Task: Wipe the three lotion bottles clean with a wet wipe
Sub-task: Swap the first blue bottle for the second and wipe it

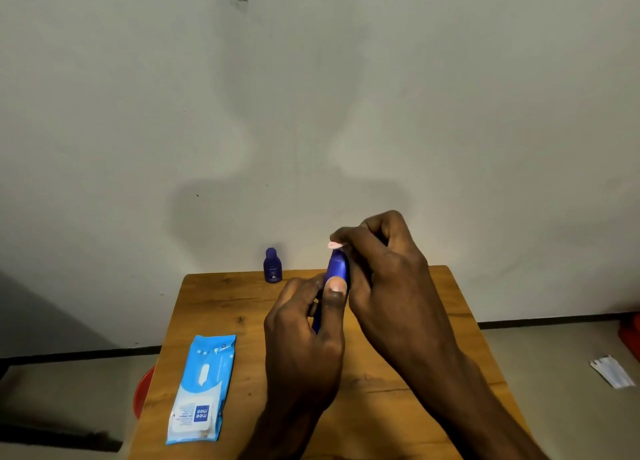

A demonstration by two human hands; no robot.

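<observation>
Head view, reading from the left: a red rounded thing (pixel 142 392) peeks out beside the worktop (pixel 221 307), too hidden to name. On the worktop's near left lies a blue wet-wipe pack (pixel 202 388), flat with its flap side up, probably parked there so a fresh wipe is within easy reach of either hand. Further back, at the far edge near the wall (pixel 138 113), a small blue lotion bottle (pixel 272 265) stands upright, well apart from the hands; whether it has been cleaned I cannot tell.

Centre frame, the left hand (pixel 304 335) curls round the lower body of a second blue bottle (pixel 335 272) held above the worktop, thumb pressed on its side, seemingly to steady it. The right hand (pixel 377 269) closes over the bottle's top end, fingers curled; a pale scrap (pixel 334 244) shows at its fingertips, likely the wet wipe, though too little shows to be sure. Gripping at both ends suits rubbing the cap while the body stays put. A third bottle is not in view.

On the floor at far right lies a white packet (pixel 611 369).
</observation>
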